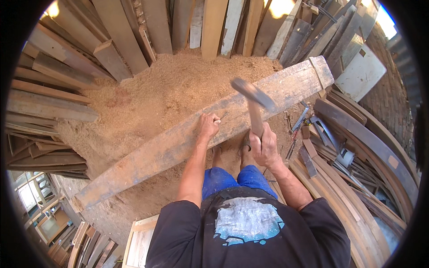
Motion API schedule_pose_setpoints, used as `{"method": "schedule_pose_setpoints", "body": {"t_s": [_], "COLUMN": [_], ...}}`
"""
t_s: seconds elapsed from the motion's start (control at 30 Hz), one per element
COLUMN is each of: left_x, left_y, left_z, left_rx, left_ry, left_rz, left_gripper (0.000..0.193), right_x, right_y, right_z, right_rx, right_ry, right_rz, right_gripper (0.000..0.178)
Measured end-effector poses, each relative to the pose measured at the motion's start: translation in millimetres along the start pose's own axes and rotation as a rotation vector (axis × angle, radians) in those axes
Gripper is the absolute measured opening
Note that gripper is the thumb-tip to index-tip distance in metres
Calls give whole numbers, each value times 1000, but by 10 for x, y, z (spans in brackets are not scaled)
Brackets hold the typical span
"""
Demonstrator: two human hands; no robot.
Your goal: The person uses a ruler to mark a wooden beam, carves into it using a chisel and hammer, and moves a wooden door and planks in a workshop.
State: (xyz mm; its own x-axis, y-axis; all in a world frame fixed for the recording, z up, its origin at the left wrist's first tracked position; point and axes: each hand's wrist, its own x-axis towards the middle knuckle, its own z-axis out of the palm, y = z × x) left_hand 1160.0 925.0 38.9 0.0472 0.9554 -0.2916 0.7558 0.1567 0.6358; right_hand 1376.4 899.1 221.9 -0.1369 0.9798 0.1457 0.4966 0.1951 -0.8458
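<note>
My right hand (264, 146) is closed around the wooden handle of a hammer (255, 117). Its dark, motion-smeared head is raised over the long, worn wooden plank (165, 142) that slants from lower left to upper right in front of me. My left hand (208, 126) rests at the plank's surface, fingers pinched together. From them sticks a thin dark pointed piece (224, 115), with a pale bit by the thumb; its exact kind is too small to tell. The hammer head is apart from the left hand, up and to its right.
Sawdust (178, 82) covers the ground beyond the plank. Upright boards (214, 27) lean all around the far side and left. To the right lie curved timbers (366, 129), hand tools (301, 118) and a pale panel (361, 73). A wooden frame (139, 236) stands at lower left.
</note>
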Motion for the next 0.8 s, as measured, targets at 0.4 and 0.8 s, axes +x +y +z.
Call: {"method": "schedule_pose_setpoints", "body": {"t_s": [0.4, 0.8], "left_x": [-1, -81], "left_y": [143, 332], "left_z": [-14, 56], "left_rx": [4, -9], "left_ry": [-70, 105], "left_rz": [-93, -232], "left_gripper": [9, 14], "right_x": [-298, -273], "right_y": [166, 237], "right_z": [107, -125], "right_rx": [-125, -123], "right_ry": [-221, -232], "right_rz": [138, 298], "right_gripper": [27, 24]}}
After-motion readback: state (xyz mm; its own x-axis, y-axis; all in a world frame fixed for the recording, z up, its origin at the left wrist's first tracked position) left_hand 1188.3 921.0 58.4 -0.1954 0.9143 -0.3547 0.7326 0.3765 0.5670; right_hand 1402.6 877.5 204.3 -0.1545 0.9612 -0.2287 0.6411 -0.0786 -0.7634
